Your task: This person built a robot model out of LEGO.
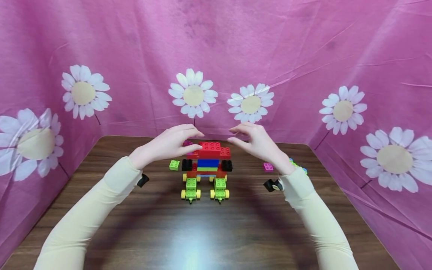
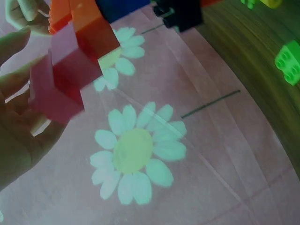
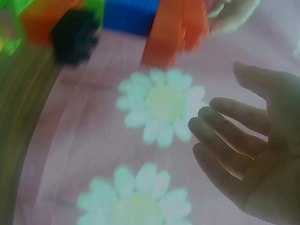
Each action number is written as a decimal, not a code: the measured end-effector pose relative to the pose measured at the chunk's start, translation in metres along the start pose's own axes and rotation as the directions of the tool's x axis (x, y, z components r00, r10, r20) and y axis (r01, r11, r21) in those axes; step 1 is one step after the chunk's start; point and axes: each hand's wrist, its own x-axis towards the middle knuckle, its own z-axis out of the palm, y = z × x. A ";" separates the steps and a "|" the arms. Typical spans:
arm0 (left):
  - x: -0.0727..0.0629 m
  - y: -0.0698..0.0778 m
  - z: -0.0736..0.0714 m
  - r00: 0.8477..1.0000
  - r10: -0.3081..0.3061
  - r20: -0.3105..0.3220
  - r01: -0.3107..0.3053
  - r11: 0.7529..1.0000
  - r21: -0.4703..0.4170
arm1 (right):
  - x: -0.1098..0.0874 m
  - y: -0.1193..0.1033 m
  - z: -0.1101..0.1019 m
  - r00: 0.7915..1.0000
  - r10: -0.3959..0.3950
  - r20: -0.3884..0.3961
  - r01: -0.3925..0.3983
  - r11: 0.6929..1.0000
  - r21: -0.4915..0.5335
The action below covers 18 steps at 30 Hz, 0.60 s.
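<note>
A toy figure of building bricks stands mid-table. It has red bricks [image 1: 209, 150] on top, a blue block [image 1: 207, 164] below, black side bricks [image 1: 227, 165], and lime-green feet [image 1: 220, 183] on yellow wheels. My left hand [image 1: 170, 141] hovers at the figure's upper left, its fingers extended and relaxed. Pink bricks [image 2: 65, 61] at that end hide its fingertips in the left wrist view; whether they touch is unclear. To the upper right, my right hand [image 1: 256, 142] is held apart from the figure. Its fingers [image 3: 225, 140] are spread and loosely bent around nothing.
A loose lime-green brick [image 1: 174, 165] lies left of the figure. On the right are a loose pink brick [image 1: 268, 167] and green and blue pieces [image 1: 303, 169] partly behind my right wrist. Pink daisy-patterned cloth [image 1: 216, 45] surrounds the back and sides of the wooden table [image 1: 141, 232].
</note>
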 end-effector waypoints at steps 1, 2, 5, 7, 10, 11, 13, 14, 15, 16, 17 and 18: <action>0.003 0.002 0.001 1.000 -0.002 0.005 0.002 1.000 0.001 | -0.005 0.006 -0.003 1.000 0.006 -0.013 -0.007 1.000 -0.011; 0.005 0.003 0.002 1.000 -0.006 0.012 0.006 1.000 0.003 | -0.010 0.011 -0.006 1.000 0.015 -0.023 -0.015 1.000 -0.023; 0.012 0.006 0.005 0.999 -0.026 0.034 0.026 1.000 0.009 | -0.024 0.028 -0.011 0.998 0.048 -0.033 -0.050 0.998 -0.043; 0.015 0.007 0.007 0.998 -0.034 0.054 0.033 0.999 0.018 | -0.033 0.039 -0.012 0.997 0.070 -0.033 -0.072 0.995 -0.064; 0.019 0.009 0.009 0.997 -0.035 0.074 0.033 0.999 0.027 | -0.046 0.053 -0.013 0.993 0.116 -0.024 -0.117 0.989 -0.087; 0.020 0.010 0.010 0.996 -0.037 0.080 0.035 0.999 0.028 | -0.050 0.058 -0.013 0.991 0.135 -0.018 -0.136 0.986 -0.098; 0.022 0.011 0.011 0.995 -0.037 0.089 0.035 0.999 0.026 | -0.058 0.067 -0.013 0.985 0.174 -0.010 -0.174 0.979 -0.103; 0.023 0.012 0.012 0.995 -0.033 0.091 0.031 0.999 0.028 | -0.061 0.071 -0.013 0.981 0.195 -0.003 -0.195 0.975 -0.103; 0.023 0.012 0.012 0.995 -0.032 0.094 0.029 0.999 0.030 | -0.065 0.076 -0.013 0.976 0.217 0.005 -0.216 0.971 -0.102; 0.024 0.013 0.013 0.995 -0.030 0.097 0.027 0.999 0.033 | -0.068 0.080 -0.014 0.972 0.237 0.014 -0.234 0.967 -0.102; 0.025 0.013 0.014 0.995 -0.026 0.097 0.022 0.999 0.036 | -0.072 0.084 -0.014 0.967 0.254 0.023 -0.251 0.963 -0.099; 0.025 0.014 0.014 0.995 -0.022 0.097 0.018 0.999 0.040 | -0.075 0.088 -0.014 0.961 0.273 0.032 -0.269 0.958 -0.099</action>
